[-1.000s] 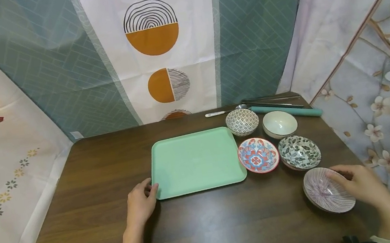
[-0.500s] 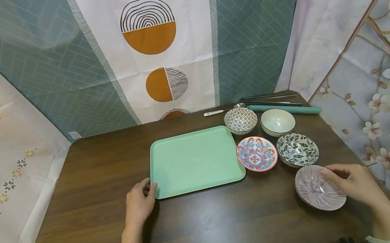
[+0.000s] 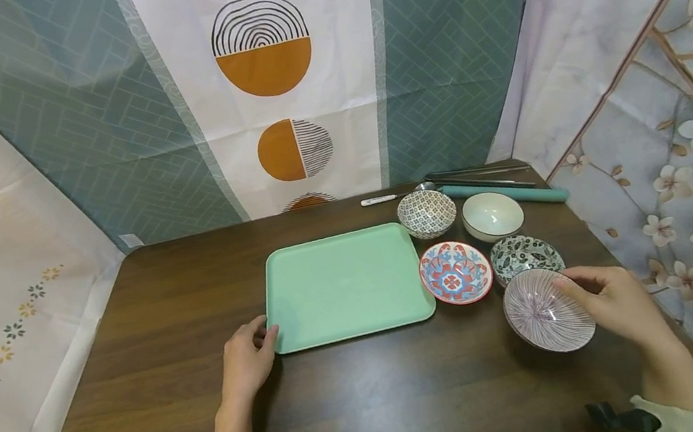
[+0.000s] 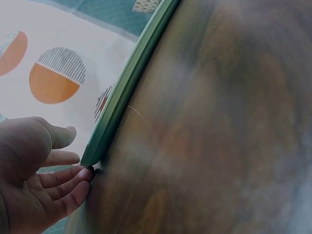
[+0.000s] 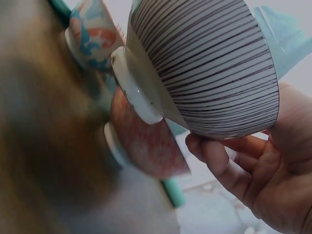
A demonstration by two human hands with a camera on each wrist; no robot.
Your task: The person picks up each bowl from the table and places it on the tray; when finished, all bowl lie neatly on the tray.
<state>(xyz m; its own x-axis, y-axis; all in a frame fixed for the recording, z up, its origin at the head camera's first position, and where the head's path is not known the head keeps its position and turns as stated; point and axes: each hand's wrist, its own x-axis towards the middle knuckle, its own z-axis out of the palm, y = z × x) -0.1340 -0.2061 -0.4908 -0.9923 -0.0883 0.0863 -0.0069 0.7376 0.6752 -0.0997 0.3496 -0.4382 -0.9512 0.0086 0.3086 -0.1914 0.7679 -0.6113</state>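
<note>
My right hand grips the rim of a purple-striped bowl, its thumb inside and fingers outside. In the right wrist view the striped bowl is held clear of the table, its white foot ring showing. It overlaps the near edge of a black-and-white leaf-patterned bowl in the head view. At the near left corner of a light green tray, my left hand rests with its fingertips at the edge. The left wrist view has the thumb apart from the other fingers beside the tray's rim.
Right of the tray stand a red-and-blue patterned bowl, a small-patterned bowl and a plain cream bowl. Behind them lie a spoon with a white handle, dark chopsticks and a teal roll.
My right hand has raised the striped bowl and carried it left and away from me, up to the leaf-patterned bowl. The left hand stays at the tray's corner.
</note>
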